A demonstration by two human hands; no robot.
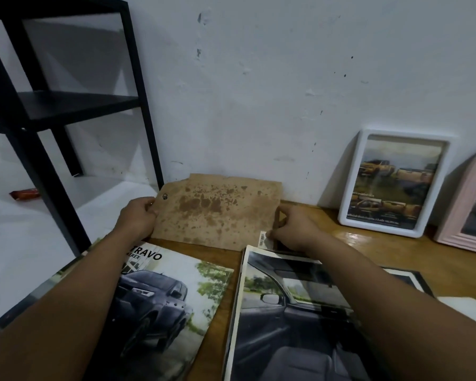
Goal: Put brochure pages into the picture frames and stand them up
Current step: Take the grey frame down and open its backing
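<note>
A stained brown backing board [220, 213] of a picture frame is tilted up at the back of the wooden table [368, 243]. My left hand [139, 215] grips its left edge and my right hand [294, 229] pinches its right edge near a barcode sticker [262, 239]. A car brochure [162, 303] with a dark pickup lies front left. A loose brochure page [286, 320] showing a car interior lies front right, partly under my right forearm. A white frame [393, 182] with a brochure page inside leans upright against the wall.
A pink frame [470, 215] stands at the far right edge. A dark frame [412, 279] lies flat behind my right forearm. A black shelf unit [52, 105] stands on the floor to the left, with a red wrapper [25, 193] beside its leg.
</note>
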